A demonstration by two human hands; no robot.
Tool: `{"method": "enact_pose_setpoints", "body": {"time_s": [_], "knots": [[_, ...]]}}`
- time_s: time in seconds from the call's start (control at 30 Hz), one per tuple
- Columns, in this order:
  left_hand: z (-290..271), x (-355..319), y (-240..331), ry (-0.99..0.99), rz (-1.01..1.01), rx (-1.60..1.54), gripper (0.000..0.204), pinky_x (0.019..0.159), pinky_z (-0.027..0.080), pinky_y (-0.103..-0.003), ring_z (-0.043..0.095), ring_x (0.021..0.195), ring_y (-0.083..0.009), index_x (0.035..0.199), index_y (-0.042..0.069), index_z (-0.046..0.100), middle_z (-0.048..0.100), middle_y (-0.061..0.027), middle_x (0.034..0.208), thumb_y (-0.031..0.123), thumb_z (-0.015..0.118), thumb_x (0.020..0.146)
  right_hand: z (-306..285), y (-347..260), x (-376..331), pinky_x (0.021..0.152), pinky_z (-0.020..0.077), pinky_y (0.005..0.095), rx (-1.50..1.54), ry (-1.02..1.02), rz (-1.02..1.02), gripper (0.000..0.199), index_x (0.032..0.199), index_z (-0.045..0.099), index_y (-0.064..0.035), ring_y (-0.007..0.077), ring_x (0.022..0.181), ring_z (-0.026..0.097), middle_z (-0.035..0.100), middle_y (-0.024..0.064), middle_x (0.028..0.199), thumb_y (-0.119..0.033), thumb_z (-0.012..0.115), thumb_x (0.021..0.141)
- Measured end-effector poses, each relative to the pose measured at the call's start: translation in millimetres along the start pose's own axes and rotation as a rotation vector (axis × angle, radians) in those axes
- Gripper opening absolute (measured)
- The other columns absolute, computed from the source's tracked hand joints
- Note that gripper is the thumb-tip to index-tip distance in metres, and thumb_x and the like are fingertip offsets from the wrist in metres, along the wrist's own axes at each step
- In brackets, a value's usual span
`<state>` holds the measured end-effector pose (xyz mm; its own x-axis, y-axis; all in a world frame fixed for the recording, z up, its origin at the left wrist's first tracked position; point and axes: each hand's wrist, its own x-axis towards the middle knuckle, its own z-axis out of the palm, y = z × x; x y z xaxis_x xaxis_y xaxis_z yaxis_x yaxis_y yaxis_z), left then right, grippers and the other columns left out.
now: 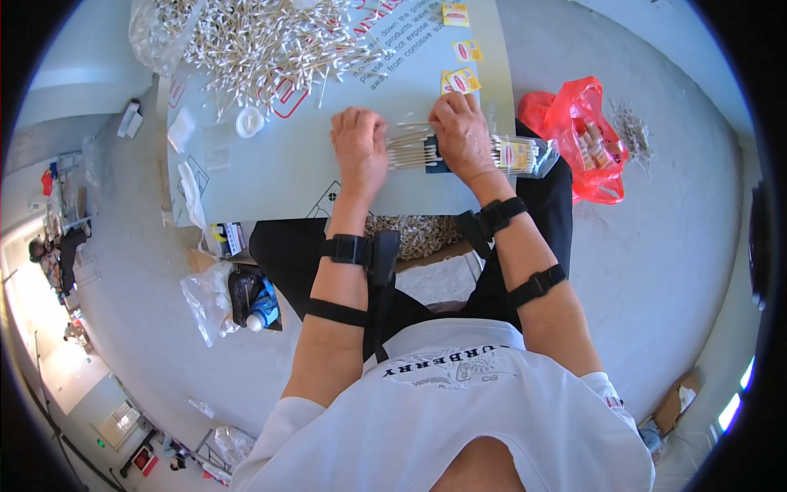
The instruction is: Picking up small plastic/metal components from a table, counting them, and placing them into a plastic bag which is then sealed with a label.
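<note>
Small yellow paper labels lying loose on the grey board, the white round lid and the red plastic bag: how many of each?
Small yellow paper labels: 3
White round lid: 1
Red plastic bag: 1
Total: 5

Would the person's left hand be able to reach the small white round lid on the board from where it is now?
Probably yes. The left hand rests on the bundle of cotton swabs, and the white lid lies up and to its left on the same board, with only bare surface between them.
</note>
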<state>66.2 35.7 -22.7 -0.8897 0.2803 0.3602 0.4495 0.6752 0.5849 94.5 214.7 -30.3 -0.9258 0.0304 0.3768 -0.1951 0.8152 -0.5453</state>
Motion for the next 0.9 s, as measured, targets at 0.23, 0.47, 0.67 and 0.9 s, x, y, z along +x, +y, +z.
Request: {"method": "enact_pose_setpoints", "body": {"time_s": [0.23,0.47,0.67,0.9], "knots": [[-2,5,-4,-0.063,0.028,0.067,0.014,0.089,0.041,-0.042,0.051,0.103,-0.03,0.092,0.007,0.064,0.058,-0.0076,0.103,0.001,0.063,0.079,0,-4,-8,0.089,0.047,0.0405,0.24,-0.019,0.004,0.012,0.092,0.063,-0.0015,0.0333,0.104,0.055,0.059,0.0114,0.108,0.002,0.06,0.081],[12,-16,9,0.137,-0.19,-0.472,0.034,0.108,0.035,-0.038,0.046,0.127,-0.0281,0.128,0.002,0.052,0.052,-0.0144,0.134,0.021,0.044,0.101,10,-23,-28,0.101,0.0408,0.0333,0.704,0.258,0.317,0.025,0.119,0.058,0.0034,0.03,0.121,0.053,0.055,0.0175,0.132,-0.002,0.052,0.096],[31,-14,24,0.12,-0.285,-0.651,0.034,0.105,0.038,-0.034,0.051,0.121,-0.0218,0.128,0.001,0.054,0.055,-0.0121,0.131,0.021,0.045,0.102,19,-28,-25,0.103,0.0396,0.0327,0.792,0.239,0.323,0.025,0.12,0.058,0.0034,0.0278,0.122,0.053,0.054,0.0186,0.133,-0.004,0.05,0.097],[31,-12,19,0.164,-0.32,-0.817,0.03,0.103,0.039,-0.037,0.051,0.118,-0.0269,0.124,0.0,0.055,0.056,-0.0136,0.125,0.016,0.05,0.099,18,-9,-26,0.102,0.0412,0.0333,0.955,0.343,0.417,0.022,0.116,0.06,0.0033,0.0276,0.118,0.055,0.06,0.017,0.125,-0.003,0.051,0.097]]}}
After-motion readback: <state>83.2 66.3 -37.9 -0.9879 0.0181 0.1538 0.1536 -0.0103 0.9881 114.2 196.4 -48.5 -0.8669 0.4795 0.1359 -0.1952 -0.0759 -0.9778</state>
